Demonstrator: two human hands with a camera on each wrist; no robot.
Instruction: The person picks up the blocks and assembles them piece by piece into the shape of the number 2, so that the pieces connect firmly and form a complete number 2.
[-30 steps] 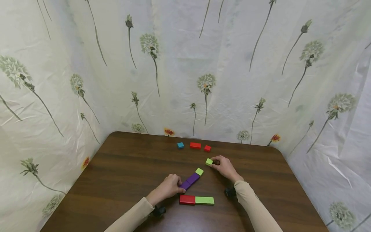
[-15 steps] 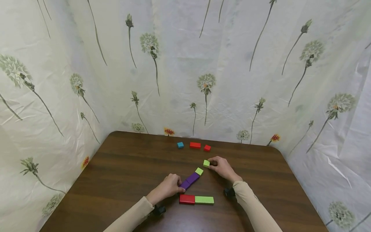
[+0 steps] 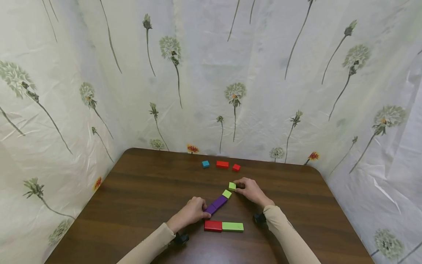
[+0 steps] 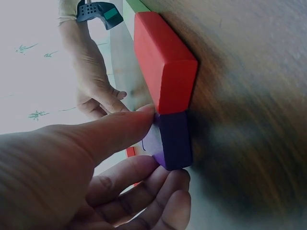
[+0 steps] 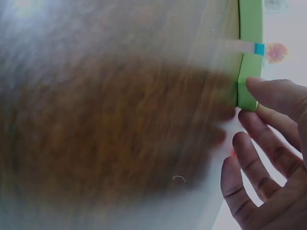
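Observation:
Two purple blocks (image 3: 216, 205) lie end to end in a slanting row, with a small green block (image 3: 226, 194) at the far end. My left hand (image 3: 190, 213) pinches the near end of the purple row; in the left wrist view thumb and fingers hold the purple block (image 4: 175, 141), which stands against the red block (image 4: 168, 62). Just beyond the row, my right hand (image 3: 253, 191) pinches another small green block (image 3: 232, 186) between thumb and finger. In the right wrist view that green block (image 5: 248, 91) is at the thumb tip, its other fingers spread loosely.
In front of the purple row, a red block (image 3: 213, 226) and a long green block (image 3: 232, 227) lie end to end. Near the table's (image 3: 148, 176) back edge are a blue block (image 3: 206, 164), a longer red block (image 3: 222, 164) and a small red block (image 3: 236, 167). A flowered curtain surrounds the table.
My right hand has moved left and slightly nearer with its green block, closing toward the end of the slanting row. My left hand has stayed in place on the purple block.

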